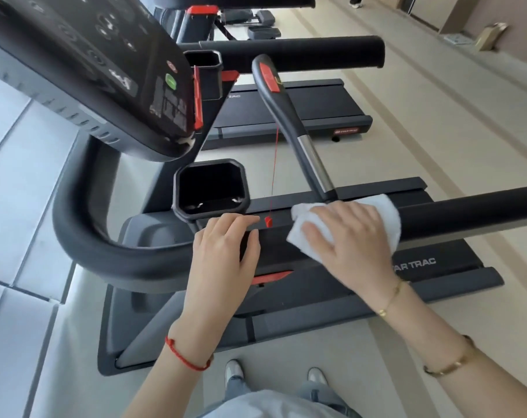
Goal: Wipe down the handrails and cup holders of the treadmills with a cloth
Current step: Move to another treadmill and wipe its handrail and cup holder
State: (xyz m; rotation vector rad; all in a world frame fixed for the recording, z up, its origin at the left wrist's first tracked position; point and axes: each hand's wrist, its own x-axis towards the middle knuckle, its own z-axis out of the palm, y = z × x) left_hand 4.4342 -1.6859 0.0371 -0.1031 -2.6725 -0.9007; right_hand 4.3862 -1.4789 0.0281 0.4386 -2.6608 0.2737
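White cloth (pixel 343 221) under the flat, spread right hand (pixel 351 236), pressed on the black handrail (pixel 467 211), left hand (pixel 226 245) loose and flat beside the cup holder (pixel 211 188)

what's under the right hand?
A white cloth, pressed by the right hand onto the black handrail. The rail's surface beneath the cloth is covered.
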